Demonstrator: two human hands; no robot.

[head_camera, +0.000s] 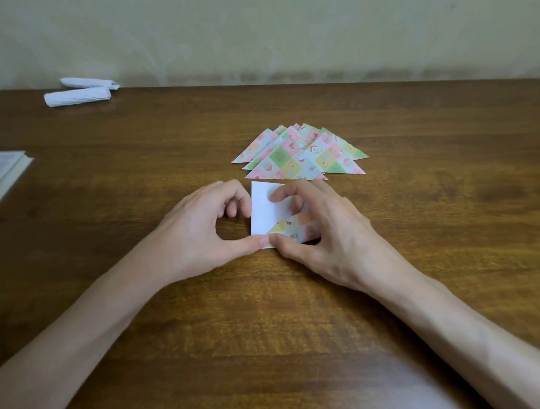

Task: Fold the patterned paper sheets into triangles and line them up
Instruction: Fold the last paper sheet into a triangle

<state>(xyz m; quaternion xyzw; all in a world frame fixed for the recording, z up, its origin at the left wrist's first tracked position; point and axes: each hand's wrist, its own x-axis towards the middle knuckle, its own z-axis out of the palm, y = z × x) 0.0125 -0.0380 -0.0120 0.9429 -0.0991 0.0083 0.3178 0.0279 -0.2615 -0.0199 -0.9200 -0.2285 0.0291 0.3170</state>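
**Sheet (267, 211) mid-fold, white side up**

My left hand (197, 228) curls against its left edge, thumb pressing the near corner. My right hand (325, 232) pinches the turned-up patterned flap. It lies on the table (270, 316), just before the folded triangles (300, 156).

My left hand (197, 228) and right hand (325, 232) are bare. So are my left forearm (95, 328) and right forearm (445, 313), uncovered right down to the frame's lower corners. My fingernails are short. Tendons and faint veins ridge the back of my right hand.
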